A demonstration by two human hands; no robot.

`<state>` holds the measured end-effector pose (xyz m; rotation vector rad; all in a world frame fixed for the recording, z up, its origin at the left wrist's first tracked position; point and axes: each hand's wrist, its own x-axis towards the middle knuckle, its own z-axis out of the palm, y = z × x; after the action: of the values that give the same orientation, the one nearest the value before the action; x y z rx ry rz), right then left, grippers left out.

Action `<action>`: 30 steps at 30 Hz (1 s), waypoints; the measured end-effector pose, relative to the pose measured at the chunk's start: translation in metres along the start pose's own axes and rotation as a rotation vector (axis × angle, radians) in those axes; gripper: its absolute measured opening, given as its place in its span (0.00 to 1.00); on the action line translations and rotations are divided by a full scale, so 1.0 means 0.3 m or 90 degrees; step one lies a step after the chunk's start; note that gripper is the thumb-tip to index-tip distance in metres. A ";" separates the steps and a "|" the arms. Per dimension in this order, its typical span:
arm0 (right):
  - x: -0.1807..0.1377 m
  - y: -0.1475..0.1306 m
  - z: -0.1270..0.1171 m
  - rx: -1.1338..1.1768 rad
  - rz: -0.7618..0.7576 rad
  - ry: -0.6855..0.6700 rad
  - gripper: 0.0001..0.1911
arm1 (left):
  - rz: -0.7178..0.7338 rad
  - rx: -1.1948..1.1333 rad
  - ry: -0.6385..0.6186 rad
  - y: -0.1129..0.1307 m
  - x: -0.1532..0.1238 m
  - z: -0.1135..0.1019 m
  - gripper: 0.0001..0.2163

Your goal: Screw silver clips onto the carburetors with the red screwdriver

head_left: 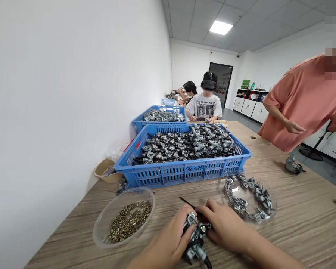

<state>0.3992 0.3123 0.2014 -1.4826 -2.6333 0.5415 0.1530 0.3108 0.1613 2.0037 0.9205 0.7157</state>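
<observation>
My left hand [176,235] is closed around a carburetor [195,243], a silver metal body with black parts and a black hose at its lower end. Just right of it, my right hand [226,226] curls over the dark handle of a screwdriver [187,202]. The screwdriver's thin black shaft points away to the left, low over the table; most of its handle is hidden under the fingers. To the left, a clear round tub [100,228] holds many brass-coloured screws [130,220]. On the right, a clear round dish [273,209] holds small silver metal parts [261,196].
A blue crate [182,173] full of carburetors stands ahead, with another blue crate [159,122] behind. A single carburetor [293,165] sits at the right on the wooden table [305,209]. A person in a pink shirt [305,101] stands there; others sit at the far end.
</observation>
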 end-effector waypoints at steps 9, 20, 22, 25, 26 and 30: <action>-0.003 0.102 -0.096 0.245 -0.049 0.324 0.10 | 0.006 0.015 -0.026 0.016 0.004 -0.013 0.12; 0.008 0.009 -0.432 0.350 -0.255 0.345 0.15 | 0.038 0.048 -0.027 0.017 0.012 -0.019 0.10; 0.023 -0.031 -0.472 0.286 -0.319 0.286 0.13 | 0.046 0.053 -0.024 0.024 0.014 -0.023 0.10; 0.049 -0.065 -0.483 0.301 -0.372 0.352 0.13 | 0.049 0.043 -0.031 0.030 0.015 -0.027 0.09; 0.056 -0.066 -0.476 0.341 -0.373 0.378 0.13 | 0.048 0.040 -0.033 0.029 0.015 -0.027 0.09; 0.070 -0.039 -0.427 0.507 -0.307 0.446 0.14 | 0.050 0.040 -0.028 0.010 0.007 -0.022 0.09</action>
<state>0.4081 0.3587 0.3229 -0.6027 -1.7806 0.7196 0.1505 0.3139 0.1676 2.1123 0.8522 0.6902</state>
